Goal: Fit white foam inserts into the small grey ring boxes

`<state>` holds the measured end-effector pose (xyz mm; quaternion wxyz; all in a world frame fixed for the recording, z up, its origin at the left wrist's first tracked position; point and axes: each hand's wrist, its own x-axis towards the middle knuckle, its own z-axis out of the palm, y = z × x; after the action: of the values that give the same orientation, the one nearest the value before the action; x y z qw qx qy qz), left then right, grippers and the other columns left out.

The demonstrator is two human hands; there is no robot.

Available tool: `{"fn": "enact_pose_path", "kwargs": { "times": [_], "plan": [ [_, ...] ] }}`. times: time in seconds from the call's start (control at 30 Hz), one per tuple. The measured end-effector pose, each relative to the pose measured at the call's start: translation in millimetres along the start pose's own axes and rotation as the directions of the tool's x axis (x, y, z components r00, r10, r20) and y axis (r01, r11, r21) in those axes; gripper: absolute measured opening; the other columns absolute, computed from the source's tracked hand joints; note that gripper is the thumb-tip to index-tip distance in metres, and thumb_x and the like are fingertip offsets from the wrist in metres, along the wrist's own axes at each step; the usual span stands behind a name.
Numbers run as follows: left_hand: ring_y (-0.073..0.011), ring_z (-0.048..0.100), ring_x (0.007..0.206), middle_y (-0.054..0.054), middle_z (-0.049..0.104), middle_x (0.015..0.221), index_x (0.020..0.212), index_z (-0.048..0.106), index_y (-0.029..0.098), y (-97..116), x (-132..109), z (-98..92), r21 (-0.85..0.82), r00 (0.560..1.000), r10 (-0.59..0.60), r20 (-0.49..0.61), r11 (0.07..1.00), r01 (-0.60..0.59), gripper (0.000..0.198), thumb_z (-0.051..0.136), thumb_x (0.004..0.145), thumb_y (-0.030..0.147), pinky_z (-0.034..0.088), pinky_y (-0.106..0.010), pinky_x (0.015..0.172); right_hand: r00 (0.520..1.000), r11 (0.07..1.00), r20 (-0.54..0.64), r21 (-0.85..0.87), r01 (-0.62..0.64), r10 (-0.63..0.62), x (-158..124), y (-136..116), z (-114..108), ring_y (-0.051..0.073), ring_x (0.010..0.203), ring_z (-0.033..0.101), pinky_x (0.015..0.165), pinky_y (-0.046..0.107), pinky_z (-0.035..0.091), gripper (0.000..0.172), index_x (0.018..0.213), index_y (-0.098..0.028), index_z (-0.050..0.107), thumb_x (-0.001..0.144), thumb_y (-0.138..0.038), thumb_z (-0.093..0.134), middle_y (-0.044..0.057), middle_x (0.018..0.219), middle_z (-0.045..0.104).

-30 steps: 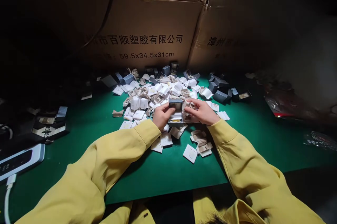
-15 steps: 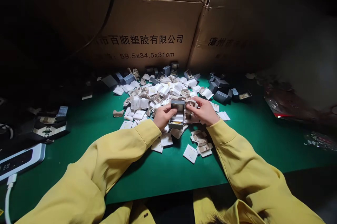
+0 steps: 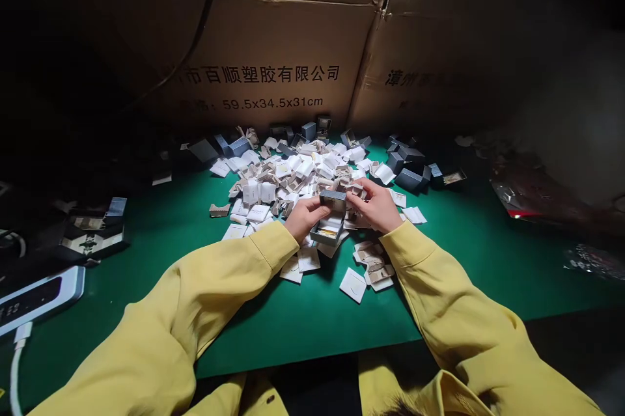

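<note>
A small dark grey hinged box (image 3: 326,234) is held over the pile, its lid raised and its open side facing me. White lining and a yellowish bit show inside. My left hand (image 3: 303,217) grips the box's left side, thumb along the edge. My right hand (image 3: 377,205) is closed by the lid's right corner, its fingertips pinching a beige folded cardboard insert (image 3: 357,190); the thumb side touches or nearly touches the box. Behind and under both hands spreads a heap of white cards and beige inserts (image 3: 293,172).
Several dark boxes (image 3: 411,176) lie right of the heap, with more (image 3: 228,146) behind left. An open dark box (image 3: 92,237) and a white device with a cable (image 3: 43,299) sit at left. Plastic bags (image 3: 532,191) lie right. Large cartons (image 3: 254,32) wall off the back of the green table (image 3: 254,331).
The grey box has tilted and turned in my left hand, so its lid top now shows. My right hand has shifted slightly, close against the lid's corner.
</note>
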<state>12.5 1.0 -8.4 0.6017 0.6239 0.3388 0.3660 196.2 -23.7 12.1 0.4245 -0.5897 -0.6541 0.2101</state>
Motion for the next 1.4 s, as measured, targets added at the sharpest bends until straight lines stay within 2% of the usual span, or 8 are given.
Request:
{"fn": "enact_pose_path", "kwargs": {
  "times": [0.17, 0.33, 0.47, 0.63, 0.73, 0.87, 1.2, 1.4],
  "plan": [
    [-0.0223, 0.062, 0.082, -0.005, 0.068, 0.076, 0.08, 0.07, 0.017, 2.9, -1.1, 0.3, 0.054, 0.998, 0.049, 0.027, 0.997, -0.05, 0.025, 0.059, 0.069, 0.037, 0.047, -0.033, 0.075, 0.999, 1.0, 0.03, 0.011, -0.011, 0.011, -1.4, -4.5, 1.8, 0.014, 0.067, 0.053, 0.066, 0.026, 0.043, 0.023, 0.08, -0.017, 0.058, 0.075, -0.039, 0.053, 0.001, 0.076, 0.061],
    [-0.025, 0.06, 0.094, -0.008, 0.068, 0.093, 0.089, 0.07, 0.018, 1.9, -0.4, 0.8, 0.118, 0.995, 0.099, 0.015, 0.988, -0.1, 0.029, 0.058, 0.071, 0.037, 0.043, -0.039, 0.089, 0.997, 1.0, 0.076, 0.019, 0.003, -0.004, -2.2, -5.5, 1.3, 0.015, 0.067, 0.053, 0.066, 0.028, 0.044, 0.026, 0.082, -0.018, 0.059, 0.076, -0.043, 0.053, 0.001, 0.075, 0.061],
    [-0.0264, 0.057, 0.105, -0.008, 0.068, 0.097, 0.09, 0.07, 0.018, 0.9, -0.5, 0.3, 0.14, 0.988, 0.154, -0.03, 0.979, -0.148, 0.029, 0.056, 0.072, 0.036, 0.039, -0.042, 0.098, 0.948, 0.933, 0.295, 0.295, -0.207, 0.117, -0.9, -4.0, 0.7, 0.012, 0.048, 0.048, 0.049, 0.026, 0.042, 0.041, 0.087, -0.021, 0.057, 0.076, -0.06, 0.049, -0.002, 0.056, 0.053],
    [-0.0272, 0.045, 0.122, -0.008, 0.063, 0.114, 0.092, 0.07, 0.019, 0.2, -0.1, -0.4, 0.143, 0.977, 0.214, -0.019, 0.967, -0.21, 0.029, 0.055, 0.073, 0.034, 0.029, -0.043, 0.107, 0.889, 0.737, 0.409, 0.533, -0.416, 0.206, 2.1, -2.7, -0.9, 0.011, 0.055, 0.053, 0.05, 0.024, 0.044, 0.045, 0.083, -0.02, 0.06, 0.074, -0.063, 0.051, 0.001, 0.069, 0.059],
    [-0.0278, 0.043, 0.124, -0.008, 0.058, 0.123, 0.091, 0.07, 0.018, 0.7, -0.3, 0.0, 0.119, 0.974, 0.228, 0.008, 0.967, -0.227, 0.027, 0.056, 0.073, 0.032, 0.028, -0.043, 0.108, 0.88, 0.746, 0.408, 0.502, -0.438, 0.242, 2.8, -1.0, -5.1, 0.007, 0.054, 0.05, 0.051, 0.022, 0.043, 0.038, 0.086, -0.02, 0.064, 0.066, -0.052, 0.066, -0.001, 0.074, 0.06],
    [-0.0276, 0.04, 0.127, -0.008, 0.049, 0.133, 0.089, 0.07, 0.017, 1.6, -2.2, 0.8, 0.067, 0.968, 0.242, 0.072, 0.967, -0.247, 0.023, 0.056, 0.074, 0.028, 0.03, -0.041, 0.106, 0.87, 0.795, 0.416, 0.417, -0.44, 0.263, 2.4, -3.0, -11.0, 0.006, 0.054, 0.046, 0.048, 0.019, 0.037, 0.044, 0.097, -0.018, 0.067, 0.064, -0.047, 0.07, 0.0, 0.077, 0.064],
    [-0.0276, 0.034, 0.131, -0.009, 0.038, 0.141, 0.095, 0.068, 0.017, 5.5, -5.9, 1.0, 0.071, 0.952, 0.261, 0.162, 0.959, -0.275, 0.025, 0.054, 0.076, 0.028, 0.032, -0.042, 0.105, 0.849, 0.678, 0.488, 0.557, -0.48, 0.201, 0.2, -5.9, -12.6, 0.014, 0.08, 0.06, 0.072, 0.025, 0.048, 0.039, 0.096, -0.021, 0.07, 0.064, -0.044, 0.072, 0.003, 0.094, 0.069],
    [-0.0265, 0.035, 0.131, -0.006, 0.04, 0.14, 0.094, 0.069, 0.02, 6.2, -4.2, -1.1, 0.115, 0.935, 0.292, 0.199, 0.941, -0.319, 0.024, 0.053, 0.076, 0.022, 0.028, -0.042, 0.108, 0.822, 0.631, 0.514, 0.559, -0.538, 0.246, -1.0, -6.5, -6.7, 0.015, 0.077, 0.061, 0.069, 0.027, 0.051, 0.042, 0.086, -0.02, 0.071, 0.056, -0.048, 0.075, 0.003, 0.085, 0.069]
  ]
}}
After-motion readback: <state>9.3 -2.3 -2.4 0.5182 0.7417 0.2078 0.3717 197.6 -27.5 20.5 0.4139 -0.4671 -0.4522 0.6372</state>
